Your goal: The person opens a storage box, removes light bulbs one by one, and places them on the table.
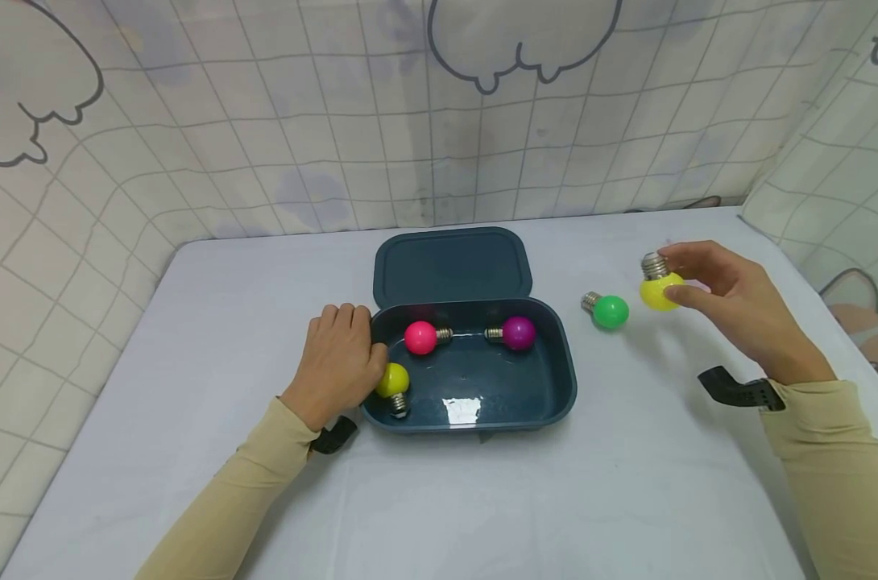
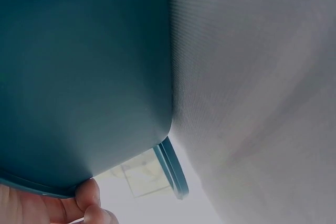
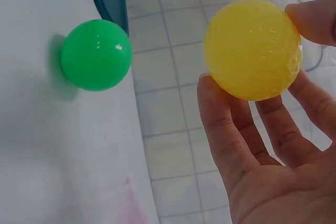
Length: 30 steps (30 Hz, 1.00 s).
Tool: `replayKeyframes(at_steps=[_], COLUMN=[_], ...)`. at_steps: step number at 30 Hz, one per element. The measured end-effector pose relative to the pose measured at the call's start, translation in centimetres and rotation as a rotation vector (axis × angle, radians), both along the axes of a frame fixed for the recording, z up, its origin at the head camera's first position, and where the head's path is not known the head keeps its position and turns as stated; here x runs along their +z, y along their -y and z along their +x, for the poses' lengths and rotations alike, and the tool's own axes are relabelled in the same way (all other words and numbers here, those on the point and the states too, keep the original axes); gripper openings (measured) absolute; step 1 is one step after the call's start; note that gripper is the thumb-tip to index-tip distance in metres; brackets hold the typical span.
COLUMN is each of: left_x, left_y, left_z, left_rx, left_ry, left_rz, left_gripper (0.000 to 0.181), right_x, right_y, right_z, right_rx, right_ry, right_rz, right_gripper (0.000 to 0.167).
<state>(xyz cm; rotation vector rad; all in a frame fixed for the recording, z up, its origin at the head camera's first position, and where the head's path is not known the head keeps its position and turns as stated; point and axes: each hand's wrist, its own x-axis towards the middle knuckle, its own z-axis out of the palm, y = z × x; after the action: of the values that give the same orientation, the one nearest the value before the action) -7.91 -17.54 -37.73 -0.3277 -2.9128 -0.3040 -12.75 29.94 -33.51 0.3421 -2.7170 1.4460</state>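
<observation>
Pinching a yellow bulb [image 1: 659, 292], metal base up, in the right hand [image 1: 743, 302] — at right of the head frame. Gripping the left rim of a dark blue box [image 1: 515, 391] at centre with the left hand [image 1: 337, 354]. With a pink bulb [image 1: 420, 337] inside at upper left, a purple bulb [image 1: 518, 333] at upper right, a second yellow bulb [image 1: 394, 380] at lower left — and a green bulb [image 1: 610, 312] on the table [image 1: 591, 483], right of centre.

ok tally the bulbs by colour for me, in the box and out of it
Yellow bulbs: 2 (one in the box, one in the right hand)
Pink bulb: 1
Purple bulb: 1
Green bulb: 1
Total: 5
</observation>
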Motion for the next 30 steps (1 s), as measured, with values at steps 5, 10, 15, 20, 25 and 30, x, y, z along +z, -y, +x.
replayKeyframes(at_steps=[5,10,15,20,25,30], left_x=[0.0,0.0,0.0,0.0,0.0,0.0], left_y=[0.0,0.0,0.0,0.0,0.0,0.0], left_z=[0.0,0.0,0.0,-0.1,-0.1,-0.1], left_rx=[-0.002,0.000,0.003,0.002,0.000,0.000], left_ry=[-0.003,0.004,0.011,0.009,0.009,0.008], left_rz=[-0.002,0.000,0.000,-0.001,-0.003,-0.005], left_gripper=[0.019,0.019,0.021,0.021,0.021,0.021], right_x=[-0.3,-0.8,-1.3,-1.7,-2.2,-2.7], right_y=[-0.4,-0.9,-1.2,-1.4,-1.5,-1.7], right_z=[-0.1,-0.5,-0.8,-1.0,-1.3,-1.6], right_rx=[-0.017,-0.025,-0.035,-0.038,-0.041,-0.030], right_ry=[0.010,0.013,0.029,0.043,0.060,0.046], right_rz=[0.026,0.057,0.084,0.091,0.114,0.152], right_gripper=[0.042,0.043,0.042,0.039,0.041,0.045])
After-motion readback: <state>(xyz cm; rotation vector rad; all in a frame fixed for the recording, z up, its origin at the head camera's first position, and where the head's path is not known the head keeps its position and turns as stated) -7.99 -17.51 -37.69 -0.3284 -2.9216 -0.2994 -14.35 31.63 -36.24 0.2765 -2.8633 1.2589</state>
